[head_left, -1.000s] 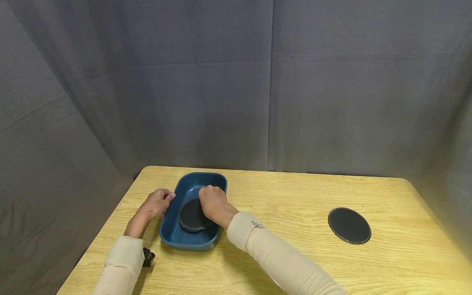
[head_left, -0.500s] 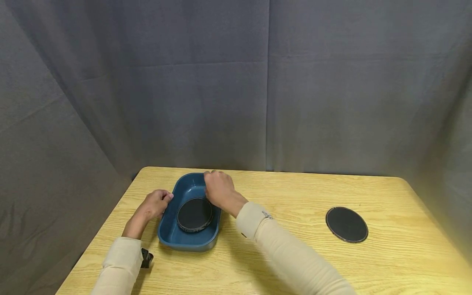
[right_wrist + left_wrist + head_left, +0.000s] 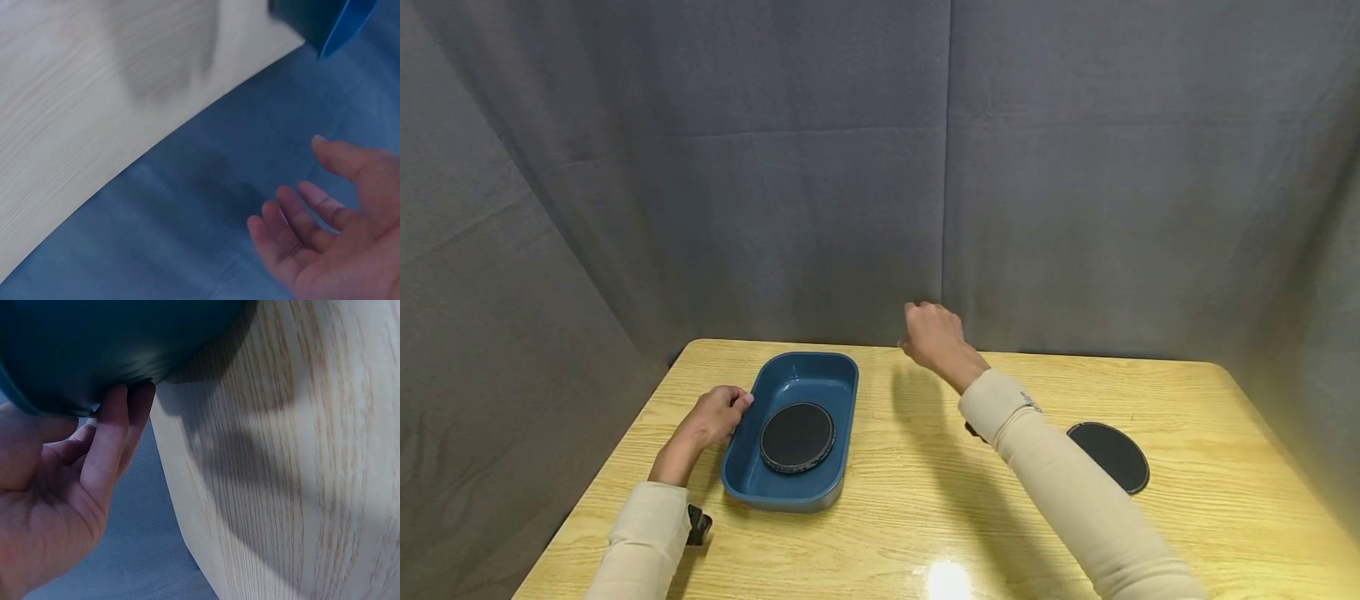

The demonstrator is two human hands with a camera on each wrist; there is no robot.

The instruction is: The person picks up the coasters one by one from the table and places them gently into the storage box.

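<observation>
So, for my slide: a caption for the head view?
Left hand steadies blue tray holding black disc; right hand raised.

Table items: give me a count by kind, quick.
Black round discs: 2, one in the tray, one on the bare table
Blue tray: 1, left hand touching its side
Total: 3

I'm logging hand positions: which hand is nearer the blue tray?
Left. The left hand touches the blue tray at its left wall; the right hand is raised, apart, to the tray's right.
</observation>
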